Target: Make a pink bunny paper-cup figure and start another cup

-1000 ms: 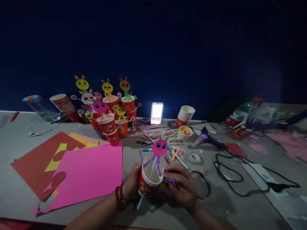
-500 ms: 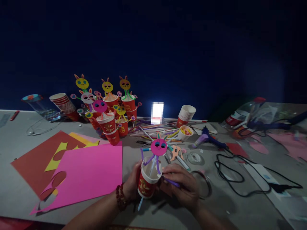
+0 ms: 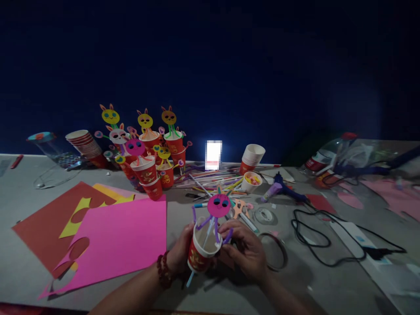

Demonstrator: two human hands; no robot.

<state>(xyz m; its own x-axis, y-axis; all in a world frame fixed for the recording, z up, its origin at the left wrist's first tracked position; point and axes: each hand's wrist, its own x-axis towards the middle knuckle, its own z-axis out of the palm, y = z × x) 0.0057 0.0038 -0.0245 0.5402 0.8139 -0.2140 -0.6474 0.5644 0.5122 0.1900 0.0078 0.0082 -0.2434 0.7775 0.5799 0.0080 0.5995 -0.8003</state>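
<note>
Paper sheets (image 3: 127, 240) left of the front cup (image 3: 198, 257), cable (image 3: 328, 266) to its right, pens (image 3: 216, 177) behind.

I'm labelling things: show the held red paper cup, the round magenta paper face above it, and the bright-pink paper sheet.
Held red paper cup (image 3: 198, 258): head view, outer wall.
Round magenta paper face (image 3: 219, 209): head view, middle.
Bright-pink paper sheet (image 3: 126, 243): head view, middle.
</note>
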